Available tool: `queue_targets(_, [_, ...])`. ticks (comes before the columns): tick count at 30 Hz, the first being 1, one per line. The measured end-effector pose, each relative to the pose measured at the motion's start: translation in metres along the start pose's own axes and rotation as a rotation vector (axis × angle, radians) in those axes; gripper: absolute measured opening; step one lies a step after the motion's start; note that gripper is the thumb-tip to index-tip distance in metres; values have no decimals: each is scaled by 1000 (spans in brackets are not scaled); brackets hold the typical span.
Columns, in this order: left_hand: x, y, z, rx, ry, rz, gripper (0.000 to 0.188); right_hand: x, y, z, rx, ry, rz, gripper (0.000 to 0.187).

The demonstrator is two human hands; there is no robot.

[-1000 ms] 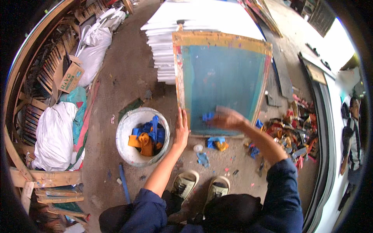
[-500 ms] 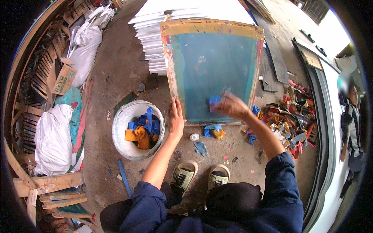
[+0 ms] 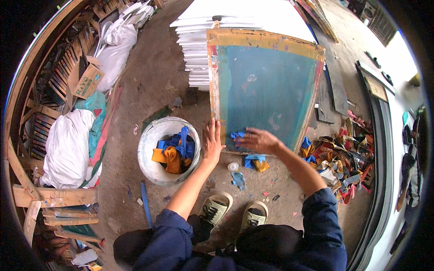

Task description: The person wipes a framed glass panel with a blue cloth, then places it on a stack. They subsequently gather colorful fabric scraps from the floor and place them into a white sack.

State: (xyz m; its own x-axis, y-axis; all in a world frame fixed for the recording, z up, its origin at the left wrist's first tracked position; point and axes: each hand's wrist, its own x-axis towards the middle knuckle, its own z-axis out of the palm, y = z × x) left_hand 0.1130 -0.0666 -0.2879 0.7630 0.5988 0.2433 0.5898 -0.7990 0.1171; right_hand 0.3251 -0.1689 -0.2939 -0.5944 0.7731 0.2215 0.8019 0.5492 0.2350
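A screen-printing frame [image 3: 266, 38] with wooden edges and a blue-green mesh [image 3: 266, 86] leans upright against a stack of white sheets. My left hand [image 3: 212, 143] rests on the frame's left edge near the bottom, fingers stretched out flat along it. In my right hand [image 3: 260, 141] a blue rag [image 3: 236, 135] is pressed on the mesh near its lower left corner. The fingers partly cover the rag. Below the frame, a blue and orange rag [image 3: 257, 162] lies on the floor beside a small white round piece [image 3: 233, 166].
A white bucket [image 3: 147, 156] holding blue and orange rags [image 3: 173, 156] stands left of my left arm. The white sheets [image 3: 195, 54] are stacked behind the frame. Colourful scraps [image 3: 346, 158] are heaped at right. White sacks [image 3: 68, 149] and a cardboard box [image 3: 87, 80] line the left side.
My right hand has moved the blue rag left and down across the mesh, toward the lower left corner. My left hand stays on the frame's edge. The whole view has shifted slightly.
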Motion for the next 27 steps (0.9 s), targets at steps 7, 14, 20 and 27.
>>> queue_targets(7, [-2, -2, 1, 45, 20, 5, 117, 103, 152, -111, -266, 361, 687, 45])
queue_targets(14, [-2, -5, 8, 118, -77, -81, 115, 8, -32, -20, 52, 24, 910, 63])
queue_targets(20, [-1, 1, 4, 117, -63, -33, 118, -92, -28, -13, -135, 6, 939, 60])
queue_targets(27, [-3, 3, -5, 78, -61, 1, 114, -31, 79, -88, -195, 504, 1184, 56])
